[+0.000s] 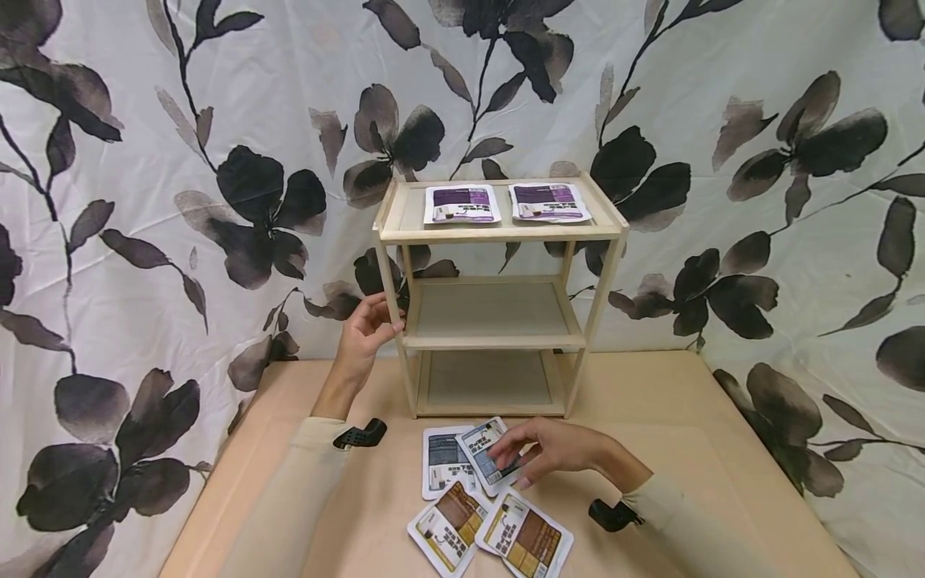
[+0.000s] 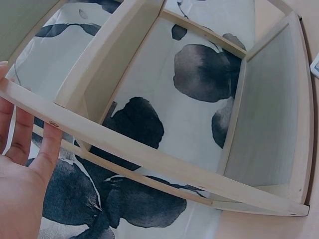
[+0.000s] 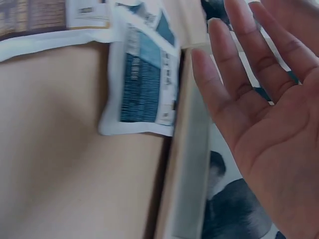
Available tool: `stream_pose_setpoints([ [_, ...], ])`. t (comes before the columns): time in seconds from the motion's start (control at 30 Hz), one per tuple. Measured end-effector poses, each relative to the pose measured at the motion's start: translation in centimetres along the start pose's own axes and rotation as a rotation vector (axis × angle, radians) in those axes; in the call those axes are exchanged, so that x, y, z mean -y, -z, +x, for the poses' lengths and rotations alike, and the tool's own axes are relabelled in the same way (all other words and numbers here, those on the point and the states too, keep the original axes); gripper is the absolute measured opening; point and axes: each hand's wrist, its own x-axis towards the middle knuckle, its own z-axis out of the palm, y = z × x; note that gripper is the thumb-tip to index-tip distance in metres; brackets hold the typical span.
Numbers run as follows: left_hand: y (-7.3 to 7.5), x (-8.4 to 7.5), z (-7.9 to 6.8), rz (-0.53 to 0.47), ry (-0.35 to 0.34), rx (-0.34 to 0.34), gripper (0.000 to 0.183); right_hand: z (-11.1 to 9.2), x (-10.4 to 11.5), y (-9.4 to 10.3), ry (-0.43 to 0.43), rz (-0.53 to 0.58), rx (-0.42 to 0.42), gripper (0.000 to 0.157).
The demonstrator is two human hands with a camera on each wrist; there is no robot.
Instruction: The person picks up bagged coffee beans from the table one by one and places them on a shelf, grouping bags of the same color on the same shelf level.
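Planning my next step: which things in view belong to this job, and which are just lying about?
Likely in the job:
three-tier wooden shelf
purple-labelled packets
blue-labelled packets
brown-labelled packets

Likely just surroundings:
floral cloth
table
black wrist cameras

The right grip (image 1: 555,448) partly hides a blue packet (image 1: 479,447), whose fine print seems unreadably small.

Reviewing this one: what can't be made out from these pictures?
Left wrist view: the left hand's thumb, mostly cut off by the left edge.
Head view: part of the left blue packet, under the right blue packet.
Head view: whether the right hand touches that right packet; the hand covers the spot.
Head view: the left purple packet's fine print, too small.
Right wrist view: the brown packet's print, blurred and cut off.
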Motion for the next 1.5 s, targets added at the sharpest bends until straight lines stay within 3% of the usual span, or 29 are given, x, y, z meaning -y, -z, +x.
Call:
stream_pose_setpoints([
  [0.4,0.0,0.1,0.0,-0.004,-0.008,0.002,0.042,-0.9,-3.6,-2.2,-0.033,0.139,-0.003,0.054],
  [0.7,0.0,0.2,0.1,-0.006,-0.01,0.0,0.041,-1.6,-4.7,-3.0,-0.032,0.047,-0.065,0.053],
  [0.97,-0.1,0.2,0.1,-0.012,-0.001,-0.005,0.043,-2.3,-6.0,-3.7,-0.018,0.068,-0.067,0.053],
  [1.27,-0.1,0.1,0.1,-0.016,-0.009,-0.003,0.043,-2.6,-6.0,-4.9,0.031,-0.206,-0.132,0.053],
  [1.5,0.0,0.2,0.1,-0.015,-0.017,0.003,0.046,-2.6,-5.8,-5.5,0.043,-0.245,-0.158,0.059],
])
